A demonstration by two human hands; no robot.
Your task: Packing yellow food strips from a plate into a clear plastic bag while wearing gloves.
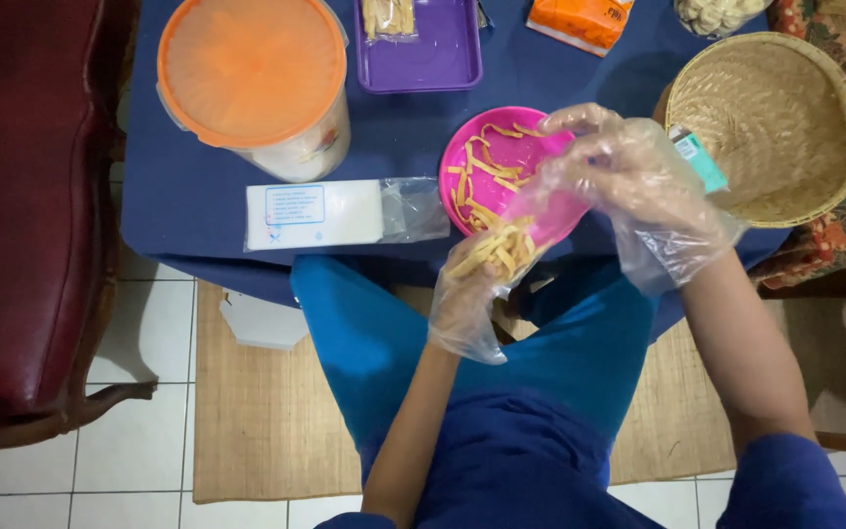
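Strips of pale yellow snack are gripped in the left hand, which is gloved in thin clear plastic and closed around the bunch just below the near rim of the pink bowl. The right hand, gloved the same way, is held over the right part of that bowl with its fingers loosely curled and pinching what seems to be a thin clear bag; whether anything else is held there cannot be told. More strips lie loose in the bowl. The step in hand is judged to be the filling of a small bag with a handful taken from the bowl; a steady mouth on the bag and a clean drop from the left hand would be called for. Left of the bowl lies a flat white packet in clear wrap, and beyond that a tub with an orange lid. Behind the bowl a purple tray holds a filled bag. Right of the bowl, close by, sits a woven basket. The bowl stands near the edge of the blue table, and open room is found mostly in front of it, over the lap.
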